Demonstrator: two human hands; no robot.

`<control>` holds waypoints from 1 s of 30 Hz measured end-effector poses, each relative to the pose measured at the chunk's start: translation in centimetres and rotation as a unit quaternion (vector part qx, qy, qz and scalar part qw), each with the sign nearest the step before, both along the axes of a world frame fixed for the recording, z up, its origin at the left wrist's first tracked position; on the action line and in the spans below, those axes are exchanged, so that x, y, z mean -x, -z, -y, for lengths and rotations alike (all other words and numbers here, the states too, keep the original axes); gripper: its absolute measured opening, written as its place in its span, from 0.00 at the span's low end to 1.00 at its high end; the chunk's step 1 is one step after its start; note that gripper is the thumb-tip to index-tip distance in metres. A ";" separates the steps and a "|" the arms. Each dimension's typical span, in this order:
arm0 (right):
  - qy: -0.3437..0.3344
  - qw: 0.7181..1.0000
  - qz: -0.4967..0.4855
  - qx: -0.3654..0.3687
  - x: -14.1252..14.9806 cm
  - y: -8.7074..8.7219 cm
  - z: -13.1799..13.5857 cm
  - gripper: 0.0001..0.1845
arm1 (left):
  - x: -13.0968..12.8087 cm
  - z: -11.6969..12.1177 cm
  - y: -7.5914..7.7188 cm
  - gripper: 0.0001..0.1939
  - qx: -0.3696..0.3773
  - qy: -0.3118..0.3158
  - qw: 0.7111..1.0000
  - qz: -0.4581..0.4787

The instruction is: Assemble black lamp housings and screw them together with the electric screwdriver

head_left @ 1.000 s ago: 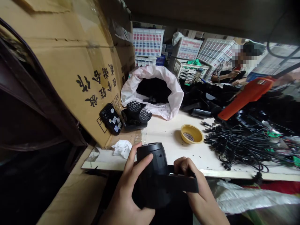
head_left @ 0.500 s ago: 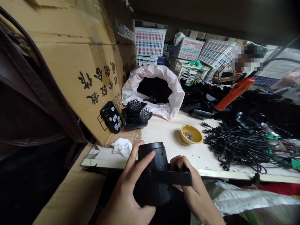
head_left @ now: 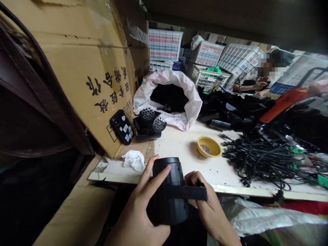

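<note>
Both my hands hold a black plastic lamp housing [head_left: 167, 201] just over the near edge of the pale workbench [head_left: 179, 160]. My left hand [head_left: 143, 198] wraps its round body, with the thumb on top. My right hand [head_left: 202, 194] grips the flat black bracket [head_left: 187, 193] across it, and the fingers hide the bracket's far end. The housing's lower end is in shadow. A similar black lamp with honeycomb lenses [head_left: 148, 123] stands further along the bench. A crumpled white tissue [head_left: 134, 160] lies close to my left hand.
A yellow bowl of screws [head_left: 208, 147] and a tangle of black cables [head_left: 263, 160] lie to the right. A cardboard box [head_left: 84, 78] walls the left. Behind stand a white sack [head_left: 189, 102] and stacked crates [head_left: 164, 44]. A co-worker [head_left: 251, 85] sits beyond; an orange tool [head_left: 284, 104] hangs at right.
The housing and bracket have turned slightly in my hands, and the bracket's end has drawn in to the left. The orange tool has swung to the right.
</note>
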State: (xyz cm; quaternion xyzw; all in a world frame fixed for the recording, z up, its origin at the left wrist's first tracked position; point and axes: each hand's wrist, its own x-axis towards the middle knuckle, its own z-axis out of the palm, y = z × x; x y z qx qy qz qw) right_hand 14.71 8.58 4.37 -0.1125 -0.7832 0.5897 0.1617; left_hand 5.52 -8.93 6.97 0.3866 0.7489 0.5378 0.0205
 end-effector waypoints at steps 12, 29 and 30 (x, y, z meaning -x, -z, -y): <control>-0.007 0.997 0.080 -0.006 0.0 -2.2 -0.6 0.15 | -0.8 -0.2 1.1 0.24 -0.150 0.062 0.942 0.294; -0.132 0.986 -0.098 0.043 2.3 -5.8 -0.4 0.06 | 2.2 -0.4 2.9 0.12 -0.357 0.297 0.556 0.689; -0.140 0.984 -0.103 0.048 2.5 -5.8 -0.4 0.06 | 2.1 -0.5 2.9 0.15 -0.347 0.295 0.547 0.702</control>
